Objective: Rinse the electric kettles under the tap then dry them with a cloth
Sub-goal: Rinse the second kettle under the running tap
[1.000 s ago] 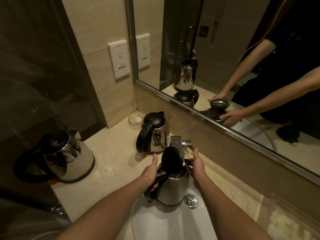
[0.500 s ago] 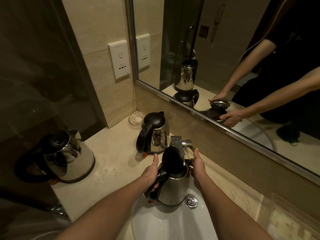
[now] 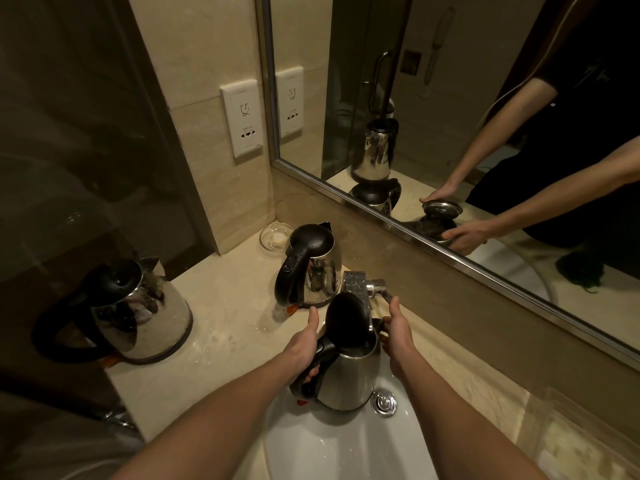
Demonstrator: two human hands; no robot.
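L hand [image 3: 304,344] grips the black handle of kettle [image 3: 349,375], thumb up. R hand [image 3: 398,337] sits against the kettle's far side, just below tap lever [image 3: 382,292]; I cannot tell what it grasps. The kettle is upright between both hands, lid [image 3: 346,317] raised, over sink [image 3: 311,445]. Second kettle [image 3: 311,268] stands just beyond L hand; third kettle [image 3: 138,313] is well to the L on counter [image 3: 225,306].

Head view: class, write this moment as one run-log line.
step: rinse | kettle in sink | lid open | left hand grips handle | right hand holds its side
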